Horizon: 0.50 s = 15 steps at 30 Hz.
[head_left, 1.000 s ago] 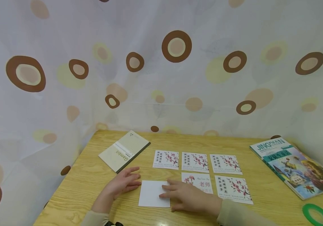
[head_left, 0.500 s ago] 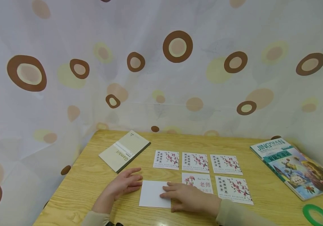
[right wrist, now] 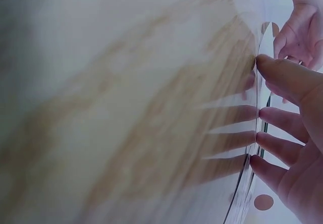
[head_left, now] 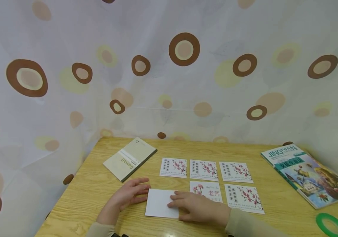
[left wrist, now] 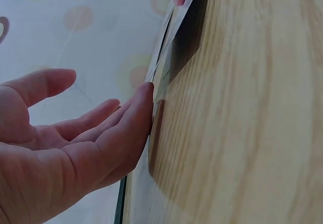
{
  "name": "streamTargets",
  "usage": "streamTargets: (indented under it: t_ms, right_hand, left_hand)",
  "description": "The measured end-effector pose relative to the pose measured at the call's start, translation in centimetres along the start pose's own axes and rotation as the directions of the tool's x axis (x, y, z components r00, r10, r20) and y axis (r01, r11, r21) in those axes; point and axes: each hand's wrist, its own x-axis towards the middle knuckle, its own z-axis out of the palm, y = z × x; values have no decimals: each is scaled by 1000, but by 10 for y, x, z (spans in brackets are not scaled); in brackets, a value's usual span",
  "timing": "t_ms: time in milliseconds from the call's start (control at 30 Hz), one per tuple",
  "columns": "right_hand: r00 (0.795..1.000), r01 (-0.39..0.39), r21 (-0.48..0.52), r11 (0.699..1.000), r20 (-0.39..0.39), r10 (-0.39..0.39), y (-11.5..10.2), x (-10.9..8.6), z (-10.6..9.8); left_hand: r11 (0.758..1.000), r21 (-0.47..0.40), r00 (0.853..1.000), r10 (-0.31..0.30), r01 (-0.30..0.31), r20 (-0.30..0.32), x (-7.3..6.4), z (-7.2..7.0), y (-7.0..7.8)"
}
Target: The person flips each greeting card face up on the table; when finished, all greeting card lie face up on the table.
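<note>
A blank white card (head_left: 158, 204) lies near the front of the wooden table (head_left: 77, 204). My left hand (head_left: 130, 195) is at its left edge, fingers extended and fingertips at the border. In the left wrist view, the card's near edge stands slightly raised over a dark shadow, with the left fingertips (left wrist: 146, 89) right at it. My right hand (head_left: 198, 205) rests spread over the card's right side, its fingertips down on it. In the right wrist view, the right thumb and fingers (right wrist: 280, 120) are apart and fairly straight.
Behind the hands lie several printed cards (head_left: 204, 170) with blossoms, in two rows; the right hand partly covers a carnation card (head_left: 198, 188). A notebook (head_left: 130, 158) lies back left, a magazine (head_left: 308, 177) at right, and a green tape roll (head_left: 323, 227) front right. A spotted curtain (head_left: 169, 82) hangs behind.
The left hand has shifted very slightly right, up to the white card's edge, and that edge looks a little raised. The right hand stays almost still on the card.
</note>
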Motion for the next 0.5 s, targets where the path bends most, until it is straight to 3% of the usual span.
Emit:
streamTargets:
  t_ms: [500]
  right_hand:
    - [1000, -14, 10, 1000, -21, 14, -1, 0, -1]
  left_hand:
    - [1000, 18, 1000, 7, -7, -16, 1, 2, 3]
